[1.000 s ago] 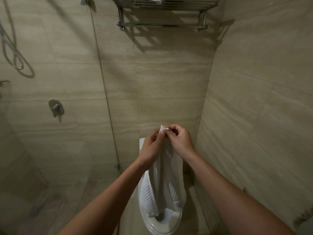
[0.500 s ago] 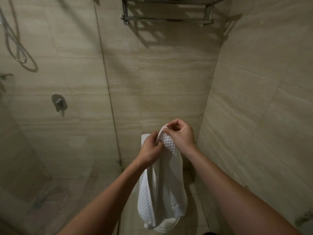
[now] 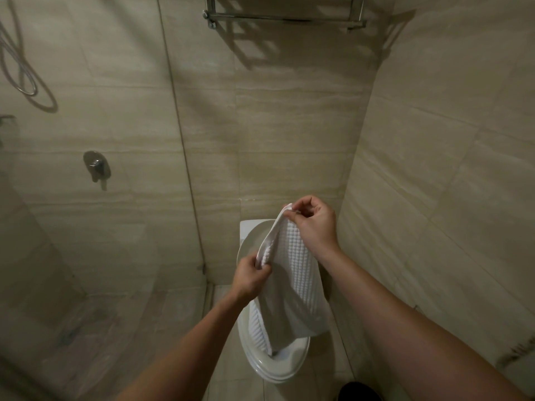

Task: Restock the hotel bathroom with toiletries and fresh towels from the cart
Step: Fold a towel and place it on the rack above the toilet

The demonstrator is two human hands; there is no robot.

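A white waffle-textured towel [image 3: 298,282] hangs in front of me over the toilet [image 3: 278,363]. My right hand [image 3: 314,224] pinches its top corner, held higher and farther away. My left hand [image 3: 250,277] grips the towel's upper edge lower down and nearer to me, so the edge runs slanted between the two hands. The rest of the towel droops to the toilet's lid. A chrome towel rack [image 3: 285,17] is mounted high on the back wall.
A glass shower screen [image 3: 115,227] closes off the left side, with a mixer handle [image 3: 97,166] and a hose [image 3: 20,68] behind it. A tiled wall [image 3: 448,169] stands close on the right. Beige floor tiles surround the toilet.
My hands have drawn apart along the towel's edge: the left slid down and toward me, the right stayed up. The view tipped slightly downward, so the rack sits higher in frame.
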